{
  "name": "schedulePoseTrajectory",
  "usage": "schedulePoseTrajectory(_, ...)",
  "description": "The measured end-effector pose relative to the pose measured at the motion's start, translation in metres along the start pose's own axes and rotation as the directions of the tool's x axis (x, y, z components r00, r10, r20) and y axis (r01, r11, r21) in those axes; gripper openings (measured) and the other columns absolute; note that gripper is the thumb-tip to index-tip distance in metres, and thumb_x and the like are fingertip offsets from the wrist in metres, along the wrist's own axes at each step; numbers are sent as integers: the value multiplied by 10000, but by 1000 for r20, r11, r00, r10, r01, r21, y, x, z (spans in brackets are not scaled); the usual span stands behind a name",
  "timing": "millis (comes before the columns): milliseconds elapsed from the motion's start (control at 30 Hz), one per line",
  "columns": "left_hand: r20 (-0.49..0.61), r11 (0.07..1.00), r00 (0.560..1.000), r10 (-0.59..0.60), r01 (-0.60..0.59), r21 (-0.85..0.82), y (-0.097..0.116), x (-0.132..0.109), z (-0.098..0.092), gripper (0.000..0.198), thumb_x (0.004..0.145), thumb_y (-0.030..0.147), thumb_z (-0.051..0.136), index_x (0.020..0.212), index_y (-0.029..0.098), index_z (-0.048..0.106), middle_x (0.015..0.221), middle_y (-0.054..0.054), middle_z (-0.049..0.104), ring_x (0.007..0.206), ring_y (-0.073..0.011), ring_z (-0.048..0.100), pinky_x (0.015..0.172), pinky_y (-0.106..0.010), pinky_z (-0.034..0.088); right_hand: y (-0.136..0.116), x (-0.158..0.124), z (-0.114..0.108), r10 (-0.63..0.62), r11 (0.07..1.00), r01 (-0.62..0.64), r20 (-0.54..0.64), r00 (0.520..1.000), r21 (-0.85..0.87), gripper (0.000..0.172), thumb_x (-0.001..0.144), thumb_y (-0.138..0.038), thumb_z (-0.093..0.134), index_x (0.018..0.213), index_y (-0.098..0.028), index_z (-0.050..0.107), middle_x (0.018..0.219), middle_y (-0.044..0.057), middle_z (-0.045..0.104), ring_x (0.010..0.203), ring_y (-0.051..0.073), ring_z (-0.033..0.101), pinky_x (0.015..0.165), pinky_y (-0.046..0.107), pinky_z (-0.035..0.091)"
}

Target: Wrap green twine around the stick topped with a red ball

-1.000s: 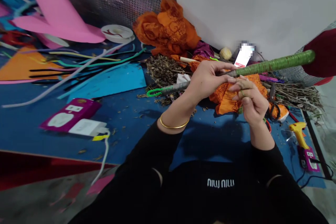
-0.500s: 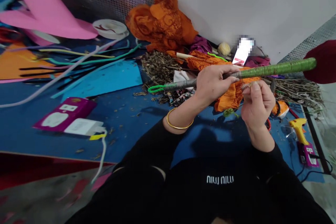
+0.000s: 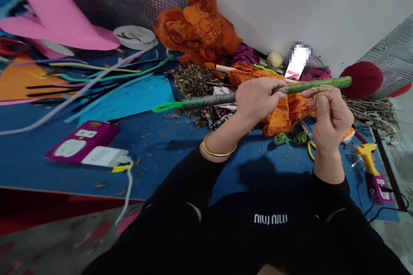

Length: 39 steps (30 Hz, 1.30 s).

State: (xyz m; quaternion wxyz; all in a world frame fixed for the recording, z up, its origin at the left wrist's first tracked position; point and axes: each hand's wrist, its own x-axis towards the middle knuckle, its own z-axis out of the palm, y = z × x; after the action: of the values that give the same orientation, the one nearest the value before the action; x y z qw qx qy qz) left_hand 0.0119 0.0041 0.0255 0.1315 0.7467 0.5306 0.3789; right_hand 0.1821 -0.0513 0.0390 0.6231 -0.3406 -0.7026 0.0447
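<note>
My left hand [image 3: 258, 98] is wrapped round a long stick [image 3: 308, 87], held almost level above the table. Its right part is bound in green, its left part in grey. A bright green loop [image 3: 168, 106] sticks out at the left end, and a dark red rounded head [image 3: 363, 80] sits at the right end. Just below the green part, my right hand [image 3: 332, 111] is closed in a pinch; what lies between its fingertips is too fine to make out. Two small clumps of green yarn [image 3: 300, 137] lie on the table below, beside scissors [image 3: 310, 148] with yellow handles.
Orange cloth [image 3: 206, 30], dried plant matter [image 3: 196, 79] and a lit phone [image 3: 297, 63] lie along the back. At left are coloured strips, a blue sheet [image 3: 155, 94] and a purple power block [image 3: 85, 139]. A yellow glue gun [image 3: 367, 154] rests at right.
The stick has shifted left through the scene, bringing its red head closer to my right hand. My right hand has moved right and slightly up, uncovering the scissors and a clump of yarn.
</note>
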Motion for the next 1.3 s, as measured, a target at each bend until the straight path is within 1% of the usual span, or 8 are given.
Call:
schedulePoseTrajectory(167,5,999,999,41,-41,-13,-4,-1,6,236,858,326,704,1033,345,862,958,3,842,901,-252,739,777,-348,519,6,2,-6,-37,998,35,30,999,45,250,1060,-239,562,847,-235,694,826,-15,740,822,147,732,778,352,585)
schedulePoseTrajectory(267,34,999,999,37,-36,-11,-3,-2,5,257,857,312,698,1053,339,862,977,-4,842,915,-254,737,784,-350,517,10,1,-7,-21,997,13,98,995,80,279,1064,-324,570,824,-241,686,786,-11,717,797,153,729,759,352,613)
schedulePoseTrajectory(367,81,1000,997,15,-15,-1,2,-3,2,256,863,304,696,1056,325,862,1013,-18,838,955,-268,737,815,-363,518,15,0,-6,24,997,-32,119,993,72,347,1062,-442,558,801,-248,681,782,1,697,816,168,725,770,379,642)
schedulePoseTrajectory(500,113,999,993,12,-16,33,7,-5,-1,244,881,308,695,1057,309,863,1037,-28,834,1015,-288,738,829,-377,510,23,-2,-5,39,993,-49,93,995,108,358,1067,-476,537,832,-248,682,834,1,698,873,167,732,872,421,660)
schedulePoseTrajectory(700,107,997,991,77,-80,23,4,-8,2,261,885,348,712,1107,352,851,1035,-14,837,989,-287,742,799,-376,508,35,-3,-2,79,990,-91,113,991,111,393,1049,-551,539,835,-248,669,893,11,710,972,194,743,987,488,649)
schedulePoseTrajectory(867,115,985,984,137,-147,86,5,-10,1,296,865,280,690,1106,333,852,980,-24,835,916,-264,742,739,-354,494,39,-1,0,74,990,-87,120,990,109,371,1068,-514,514,851,-248,654,938,13,721,1007,185,747,999,466,638)
schedulePoseTrajectory(1100,74,968,973,220,-227,104,10,-12,3,329,896,248,618,1129,302,844,938,-30,820,874,-239,732,702,-334,481,41,4,0,153,987,-157,125,980,25,385,1072,-536,490,859,-240,614,987,24,747,1020,178,740,967,424,628)
schedulePoseTrajectory(1300,67,930,935,348,-353,101,3,-11,8,330,947,243,607,1214,296,793,1012,-22,816,906,-220,727,737,-321,482,42,2,-4,196,980,-195,159,967,-24,379,1070,-540,499,883,-234,622,1004,22,748,993,168,727,954,394,617)
